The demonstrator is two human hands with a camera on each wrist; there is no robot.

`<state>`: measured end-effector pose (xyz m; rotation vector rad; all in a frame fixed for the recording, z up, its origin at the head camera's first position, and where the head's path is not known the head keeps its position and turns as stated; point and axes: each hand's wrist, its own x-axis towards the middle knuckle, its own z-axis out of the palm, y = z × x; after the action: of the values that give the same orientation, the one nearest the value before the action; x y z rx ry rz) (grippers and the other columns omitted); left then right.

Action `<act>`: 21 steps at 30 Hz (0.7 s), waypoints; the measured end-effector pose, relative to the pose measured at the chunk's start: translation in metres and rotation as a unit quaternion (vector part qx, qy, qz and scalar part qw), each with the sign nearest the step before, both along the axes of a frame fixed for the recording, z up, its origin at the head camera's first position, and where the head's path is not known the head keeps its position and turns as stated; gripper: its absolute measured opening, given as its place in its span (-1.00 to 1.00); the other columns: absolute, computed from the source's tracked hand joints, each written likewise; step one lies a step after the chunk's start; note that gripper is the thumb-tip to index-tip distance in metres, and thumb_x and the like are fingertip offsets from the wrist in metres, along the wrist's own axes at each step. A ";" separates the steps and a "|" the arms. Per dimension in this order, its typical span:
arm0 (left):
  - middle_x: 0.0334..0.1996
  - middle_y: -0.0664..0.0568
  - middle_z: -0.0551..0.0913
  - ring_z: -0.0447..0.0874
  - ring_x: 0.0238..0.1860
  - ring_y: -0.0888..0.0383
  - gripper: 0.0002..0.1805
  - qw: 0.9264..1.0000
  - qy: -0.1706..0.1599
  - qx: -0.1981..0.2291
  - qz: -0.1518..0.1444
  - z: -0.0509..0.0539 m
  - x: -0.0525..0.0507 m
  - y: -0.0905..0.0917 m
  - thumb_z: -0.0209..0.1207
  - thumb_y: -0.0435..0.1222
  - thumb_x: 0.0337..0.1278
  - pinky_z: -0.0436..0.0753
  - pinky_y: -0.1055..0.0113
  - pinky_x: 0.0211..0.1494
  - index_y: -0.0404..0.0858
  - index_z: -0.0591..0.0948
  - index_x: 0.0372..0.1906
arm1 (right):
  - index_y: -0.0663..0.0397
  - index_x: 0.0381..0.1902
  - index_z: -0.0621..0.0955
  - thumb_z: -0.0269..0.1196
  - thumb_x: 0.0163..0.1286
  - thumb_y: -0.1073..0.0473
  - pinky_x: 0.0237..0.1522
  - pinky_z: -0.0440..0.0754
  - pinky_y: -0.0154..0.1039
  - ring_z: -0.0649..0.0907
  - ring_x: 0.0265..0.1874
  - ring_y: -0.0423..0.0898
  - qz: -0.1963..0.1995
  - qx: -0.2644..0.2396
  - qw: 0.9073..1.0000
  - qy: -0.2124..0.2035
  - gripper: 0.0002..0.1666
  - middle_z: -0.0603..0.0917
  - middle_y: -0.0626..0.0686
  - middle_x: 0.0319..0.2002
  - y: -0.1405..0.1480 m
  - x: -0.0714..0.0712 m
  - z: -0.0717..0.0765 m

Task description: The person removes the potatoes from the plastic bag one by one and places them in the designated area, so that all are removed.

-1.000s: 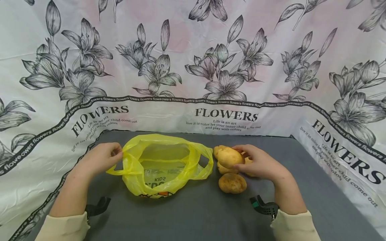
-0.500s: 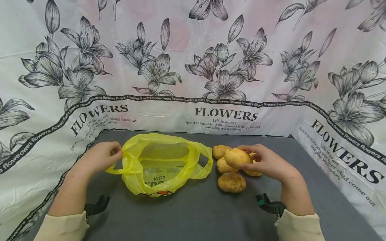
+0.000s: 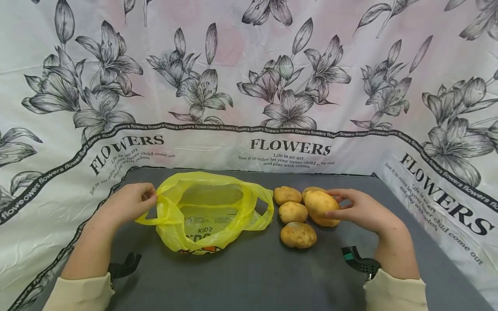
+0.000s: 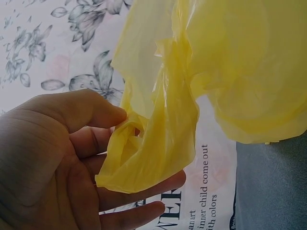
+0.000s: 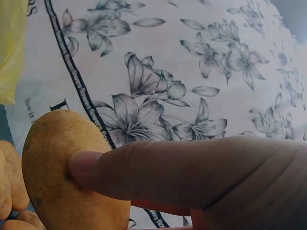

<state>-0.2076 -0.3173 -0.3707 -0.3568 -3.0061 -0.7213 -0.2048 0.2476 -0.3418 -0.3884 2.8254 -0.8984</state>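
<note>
My left hand [image 3: 130,205] pinches one handle of a yellow plastic bag [image 3: 169,229] between thumb and fingers. In the left wrist view the gathered handle [image 4: 158,153] hangs over the fingers. The bag stands with its mouth wide, printed lettering showing inside. To its right, my right hand [image 3: 359,211] grips a potato [image 3: 320,203] between thumb and fingers. The right wrist view shows the thumb [image 5: 88,165] pressed on this potato. The held potato partly covers others behind and below it. Nearer the bag lie a back potato [image 3: 288,195], a middle potato [image 3: 293,212] and a front potato [image 3: 298,235].
A dark grey tabletop [image 3: 241,276] lies under everything. White flower-printed cloth [image 3: 218,151] walls it in at the back and both sides. Each wrist wears a black camera mount, the left mount [image 3: 125,265] and the right mount [image 3: 359,262].
My right hand has moved to the right with the potato, uncovering the potatoes beside the bag. The left hand keeps its hold on the handle, and the bag has hardly moved.
</note>
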 end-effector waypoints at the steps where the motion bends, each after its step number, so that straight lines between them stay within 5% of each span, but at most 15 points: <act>1: -0.30 0.03 0.68 0.54 -0.36 0.08 -0.86 1.000 0.001 -0.001 0.000 0.000 0.000 0.000 0.15 -0.24 0.37 0.55 0.16 -0.30 -0.22 0.65 -0.22 | 0.10 0.45 0.45 0.43 0.29 -0.22 -0.08 0.62 0.05 0.64 0.06 0.16 -0.003 0.000 1.000 -0.001 -0.09 0.53 0.26 0.19 0.002 0.000 0.000; 21: -0.29 0.01 0.68 0.54 -0.35 0.08 -0.85 1.000 -0.001 0.002 -0.007 -0.001 0.000 0.000 0.17 -0.24 0.39 0.56 0.16 -0.32 -0.25 0.66 -0.20 | 0.24 0.38 0.46 0.45 0.24 -0.06 0.02 0.50 0.25 0.52 0.11 0.25 -0.024 0.019 0.998 -0.056 -0.14 0.56 0.25 0.11 0.023 -0.003 -0.010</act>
<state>-0.2081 -0.3169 -0.3718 -0.3763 -3.0074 -0.7294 -0.2081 0.2710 -0.3523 -0.2572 2.7559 -0.8457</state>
